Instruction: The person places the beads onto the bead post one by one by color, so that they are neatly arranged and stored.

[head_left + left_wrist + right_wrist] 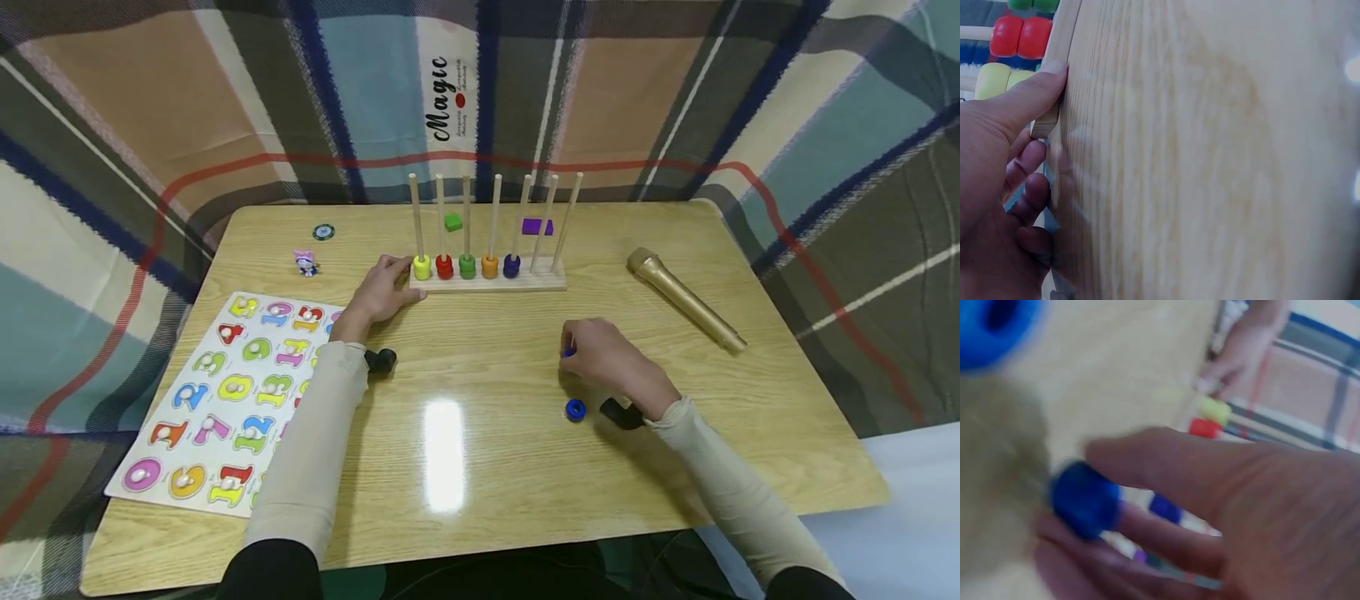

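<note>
A wooden peg rack (487, 284) stands toward the back of the table, with yellow (422, 267), red (444, 267), green, orange and dark blue beads low on its pegs; the two rightmost pegs are bare. My left hand (381, 290) grips the rack's left end, its thumb (1035, 94) on the front edge. Right of the middle, my right hand (606, 354) pinches a blue bead (1087, 500) between thumb and fingers, above the table. Another blue bead (575, 410) lies on the table just below that hand, its hole facing up.
At left lies a white number puzzle board (234, 387), partly under my left forearm. A small figurine (305, 263) and a round chip (323, 232) are behind it. Green (453, 222) and purple (537, 227) blocks sit behind the rack. A gold microphone (686, 300) lies at right.
</note>
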The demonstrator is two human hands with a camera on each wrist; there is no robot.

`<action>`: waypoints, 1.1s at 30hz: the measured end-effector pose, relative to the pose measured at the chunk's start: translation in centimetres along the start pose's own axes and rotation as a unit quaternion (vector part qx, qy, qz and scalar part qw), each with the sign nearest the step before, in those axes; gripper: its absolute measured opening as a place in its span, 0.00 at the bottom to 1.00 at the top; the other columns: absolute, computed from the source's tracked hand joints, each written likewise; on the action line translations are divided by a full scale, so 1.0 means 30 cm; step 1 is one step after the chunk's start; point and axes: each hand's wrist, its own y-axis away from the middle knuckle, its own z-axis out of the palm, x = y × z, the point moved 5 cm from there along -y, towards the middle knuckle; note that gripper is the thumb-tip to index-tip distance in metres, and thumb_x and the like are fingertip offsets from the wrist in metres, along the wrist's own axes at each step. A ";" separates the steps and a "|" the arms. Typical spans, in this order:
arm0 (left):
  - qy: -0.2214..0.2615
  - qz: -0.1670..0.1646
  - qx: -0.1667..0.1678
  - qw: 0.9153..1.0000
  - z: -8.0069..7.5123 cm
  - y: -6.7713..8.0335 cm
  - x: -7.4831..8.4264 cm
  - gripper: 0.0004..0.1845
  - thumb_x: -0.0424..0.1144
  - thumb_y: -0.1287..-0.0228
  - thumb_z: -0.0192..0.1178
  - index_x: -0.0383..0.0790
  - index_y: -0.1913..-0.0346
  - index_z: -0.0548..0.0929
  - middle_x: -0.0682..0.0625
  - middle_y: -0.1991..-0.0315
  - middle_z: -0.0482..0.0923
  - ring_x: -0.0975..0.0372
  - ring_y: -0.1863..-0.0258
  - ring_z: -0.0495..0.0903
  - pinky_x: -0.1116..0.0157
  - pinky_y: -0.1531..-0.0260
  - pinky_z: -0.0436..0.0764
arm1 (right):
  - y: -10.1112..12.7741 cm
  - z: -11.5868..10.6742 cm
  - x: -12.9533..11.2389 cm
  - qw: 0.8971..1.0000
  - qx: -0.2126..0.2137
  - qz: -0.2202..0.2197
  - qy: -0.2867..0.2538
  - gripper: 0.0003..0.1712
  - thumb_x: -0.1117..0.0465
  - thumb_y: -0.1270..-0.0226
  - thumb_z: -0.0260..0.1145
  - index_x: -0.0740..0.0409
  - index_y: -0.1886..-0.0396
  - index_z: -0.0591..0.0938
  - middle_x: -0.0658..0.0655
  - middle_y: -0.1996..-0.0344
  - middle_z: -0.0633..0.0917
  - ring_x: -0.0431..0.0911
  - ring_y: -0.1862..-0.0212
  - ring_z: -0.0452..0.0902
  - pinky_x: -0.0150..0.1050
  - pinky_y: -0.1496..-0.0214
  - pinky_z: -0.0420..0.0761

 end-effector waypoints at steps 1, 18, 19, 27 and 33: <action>-0.001 0.000 0.000 1.000 0.000 0.001 0.000 0.43 0.48 0.20 0.62 0.39 0.13 0.54 0.35 0.21 0.56 0.39 0.21 0.55 0.39 0.21 0.58 | -0.007 -0.035 -0.011 1.000 0.026 -0.007 -0.004 0.10 0.66 0.34 0.73 0.67 0.56 0.87 0.62 0.60 0.88 0.56 0.57 0.84 0.51 0.52 0.85; -0.007 0.004 0.002 1.000 -0.002 -0.001 -0.003 0.42 0.49 0.20 0.62 0.39 0.13 0.55 0.35 0.22 0.56 0.39 0.21 0.56 0.40 0.21 0.58 | -0.244 -0.509 -0.133 0.944 0.326 -0.059 -0.007 0.19 0.63 0.25 0.72 0.64 0.38 0.87 0.64 0.43 0.88 0.59 0.43 0.79 0.53 0.35 0.74; -0.007 0.003 0.002 1.000 0.000 0.000 -0.001 0.42 0.49 0.20 0.62 0.39 0.13 0.55 0.35 0.22 0.56 0.38 0.21 0.56 0.40 0.21 0.58 | -0.248 -0.507 -0.131 0.944 0.325 -0.057 0.000 0.19 0.63 0.25 0.72 0.64 0.38 0.87 0.64 0.42 0.89 0.60 0.42 0.80 0.53 0.34 0.73; -0.005 -0.004 0.005 1.000 -0.001 0.007 0.009 0.42 0.48 0.20 0.62 0.38 0.13 0.55 0.35 0.22 0.56 0.38 0.21 0.56 0.40 0.21 0.58 | -0.262 -0.478 -0.117 0.956 0.289 -0.042 0.019 0.26 0.59 0.25 0.72 0.60 0.31 0.83 0.61 0.36 0.86 0.60 0.31 0.75 0.57 0.25 0.71; -0.010 -0.003 0.005 1.000 0.006 0.001 0.003 0.42 0.49 0.20 0.61 0.39 0.13 0.55 0.35 0.21 0.56 0.38 0.21 0.55 0.39 0.21 0.58 | -0.160 -0.407 -0.085 0.944 0.318 -0.084 -0.014 0.27 0.57 0.23 0.69 0.62 0.30 0.80 0.65 0.32 0.79 0.61 0.32 0.74 0.57 0.31 0.75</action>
